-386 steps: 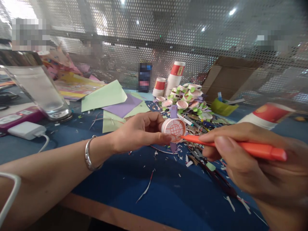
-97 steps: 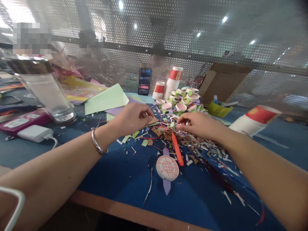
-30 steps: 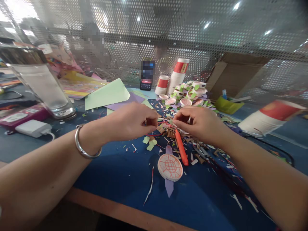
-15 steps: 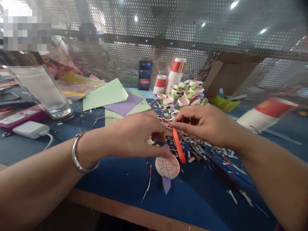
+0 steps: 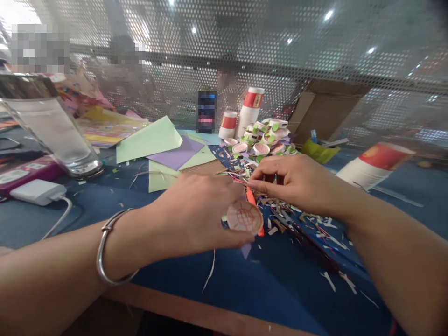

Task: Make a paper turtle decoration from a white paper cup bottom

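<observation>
Between the fingers and thumb of my left hand (image 5: 201, 214) is a round paper disc (image 5: 245, 218) with an orange-red grid drawing; purple paper tabs stick out from it. An orange marker (image 5: 251, 197) lies partly behind the disc. The fingertips of my right hand (image 5: 297, 184) are pinched together at the marker's far end, and whether they grip it is hard to tell. Beyond my hands sits a pile of small round paper pieces (image 5: 261, 149) with green and purple tabs.
Paper scraps and scissors (image 5: 285, 217) lie right of centre. Stacked cups (image 5: 250, 112) stand at the back, more cups (image 5: 380, 163) at the right. Coloured paper (image 5: 150, 140), a glass of water (image 5: 66, 133) and a white charger (image 5: 38, 191) are at the left. A cardboard piece (image 5: 325, 109) leans behind.
My left hand has closed on the disc, which is now lifted and shifted away from the table's front edge, over the marker. My right hand has hardly moved.
</observation>
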`<state>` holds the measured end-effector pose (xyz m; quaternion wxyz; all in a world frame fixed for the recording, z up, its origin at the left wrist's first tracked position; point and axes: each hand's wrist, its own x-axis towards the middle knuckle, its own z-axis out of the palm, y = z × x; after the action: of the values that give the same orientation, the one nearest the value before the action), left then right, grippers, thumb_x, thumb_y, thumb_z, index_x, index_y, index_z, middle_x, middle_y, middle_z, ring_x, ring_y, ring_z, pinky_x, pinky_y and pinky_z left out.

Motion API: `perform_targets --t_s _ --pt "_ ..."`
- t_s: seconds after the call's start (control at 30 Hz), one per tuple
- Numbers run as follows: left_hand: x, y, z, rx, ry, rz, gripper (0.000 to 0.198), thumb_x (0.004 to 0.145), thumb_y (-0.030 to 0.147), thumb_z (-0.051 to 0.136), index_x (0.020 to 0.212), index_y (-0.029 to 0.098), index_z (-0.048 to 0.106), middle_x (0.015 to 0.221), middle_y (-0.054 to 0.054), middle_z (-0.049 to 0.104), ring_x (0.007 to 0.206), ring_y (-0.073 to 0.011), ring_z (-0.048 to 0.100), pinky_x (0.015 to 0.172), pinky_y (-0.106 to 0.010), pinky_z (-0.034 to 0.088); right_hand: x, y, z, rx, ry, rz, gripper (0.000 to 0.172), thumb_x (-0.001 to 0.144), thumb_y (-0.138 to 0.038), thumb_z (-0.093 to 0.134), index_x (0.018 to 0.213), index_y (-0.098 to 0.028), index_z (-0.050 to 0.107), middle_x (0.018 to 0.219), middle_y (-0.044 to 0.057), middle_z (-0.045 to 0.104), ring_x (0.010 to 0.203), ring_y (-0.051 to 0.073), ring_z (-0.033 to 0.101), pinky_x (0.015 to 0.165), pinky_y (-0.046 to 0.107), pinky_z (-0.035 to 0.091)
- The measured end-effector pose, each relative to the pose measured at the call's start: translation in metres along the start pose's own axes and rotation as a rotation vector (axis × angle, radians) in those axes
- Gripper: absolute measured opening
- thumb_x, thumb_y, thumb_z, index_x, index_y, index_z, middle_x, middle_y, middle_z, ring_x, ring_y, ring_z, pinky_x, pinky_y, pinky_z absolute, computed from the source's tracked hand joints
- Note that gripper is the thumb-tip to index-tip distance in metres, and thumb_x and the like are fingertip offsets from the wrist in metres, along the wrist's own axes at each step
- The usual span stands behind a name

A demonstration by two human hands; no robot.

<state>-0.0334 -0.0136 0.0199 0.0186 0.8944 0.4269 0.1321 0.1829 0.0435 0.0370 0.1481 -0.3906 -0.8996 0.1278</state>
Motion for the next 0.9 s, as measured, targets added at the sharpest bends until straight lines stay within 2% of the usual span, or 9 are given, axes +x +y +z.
perform_targets --t_s 0.07,0.17,0.33,0.47,0.6,0.67,0.73,0.8,0.9 --pt "0.000 -0.004 -0.004 0.025 0.155 -0.046 0.043 0.080 0.061 0.065 0.091 0.020 0.062 0.086 -0.002 0.066 0.069 -0.0169 0.056 0.057 -0.030 0.029 0.000 0.002 -0.002 0.070 -0.034 0.035 0.039 0.091 -0.057 0.058 0.083 -0.021 0.071 0.072 0.000 0.067 0.064 0.014 0.058 0.057 0.029 0.039" --pt "0.002 -0.009 -0.006 0.095 0.270 -0.090 0.045 0.079 0.063 0.066 0.088 0.019 0.059 0.083 -0.002 0.062 0.064 -0.0154 0.050 0.056 -0.030 0.027 0.000 0.002 -0.002 0.226 -0.087 0.079 0.045 0.091 -0.062 0.055 0.077 -0.021 0.066 0.065 -0.001 0.062 0.058 0.013 0.055 0.051 0.027 0.037" --pt "0.002 -0.010 -0.005 0.163 0.330 -0.094 0.043 0.082 0.061 0.066 0.089 0.019 0.058 0.081 -0.003 0.058 0.062 -0.0146 0.046 0.054 -0.029 0.023 0.001 -0.002 -0.001 0.470 -0.067 0.130 0.047 0.092 -0.064 0.054 0.072 -0.021 0.062 0.061 -0.001 0.058 0.053 0.011 0.051 0.047 0.024 0.038" --pt "0.003 -0.011 -0.005 0.110 0.351 -0.112 0.043 0.079 0.059 0.071 0.089 0.019 0.057 0.082 -0.002 0.059 0.064 -0.0138 0.048 0.053 -0.028 0.024 0.001 -0.005 -0.001 0.499 -0.048 0.137 0.041 0.088 -0.061 0.062 0.078 -0.021 0.066 0.063 -0.002 0.059 0.054 0.010 0.052 0.049 0.024 0.039" --pt "0.011 -0.020 0.000 -0.290 0.311 -0.163 0.052 0.071 0.062 0.077 0.088 0.020 0.054 0.077 0.000 0.061 0.061 -0.0114 0.051 0.053 -0.025 0.034 0.000 -0.006 0.000 0.503 -0.030 0.170 0.039 0.087 -0.058 0.065 0.076 -0.021 0.065 0.062 -0.003 0.057 0.054 0.010 0.049 0.050 0.024 0.037" --pt "0.016 -0.025 0.007 -0.583 0.248 -0.226 0.049 0.076 0.061 0.073 0.095 0.021 0.053 0.071 0.002 0.061 0.057 -0.0110 0.053 0.050 -0.024 0.038 -0.001 -0.005 0.002 0.522 0.013 0.185 0.039 0.086 -0.059 0.066 0.077 -0.021 0.066 0.062 -0.003 0.057 0.053 0.010 0.048 0.049 0.025 0.037" --pt "0.021 -0.029 0.013 -0.818 0.188 -0.238 0.041 0.083 0.058 0.068 0.092 0.020 0.056 0.072 0.000 0.063 0.058 -0.0111 0.057 0.051 -0.024 0.042 -0.002 -0.005 0.004 0.525 0.044 0.194 0.037 0.085 -0.058 0.067 0.077 -0.022 0.066 0.060 -0.003 0.056 0.052 0.010 0.048 0.048 0.026 0.037" --pt "0.025 -0.031 0.018 -0.954 0.132 -0.253 0.035 0.085 0.052 0.068 0.086 0.019 0.058 0.071 -0.001 0.064 0.060 -0.0115 0.059 0.053 -0.024 0.045 -0.006 -0.004 0.004 0.511 0.042 0.196 0.035 0.084 -0.057 0.068 0.079 -0.023 0.067 0.062 -0.003 0.059 0.053 0.011 0.050 0.049 0.026 0.038" --pt "0.027 -0.034 0.019 -1.019 0.198 -0.280 0.033 0.081 0.047 0.074 0.081 0.017 0.061 0.070 -0.001 0.064 0.061 -0.0108 0.060 0.054 -0.023 0.046 -0.016 0.002 -0.005 0.431 0.061 0.212 0.032 0.086 -0.055 0.068 0.084 -0.023 0.069 0.069 -0.001 0.065 0.057 0.012 0.057 0.051 0.027 0.043"
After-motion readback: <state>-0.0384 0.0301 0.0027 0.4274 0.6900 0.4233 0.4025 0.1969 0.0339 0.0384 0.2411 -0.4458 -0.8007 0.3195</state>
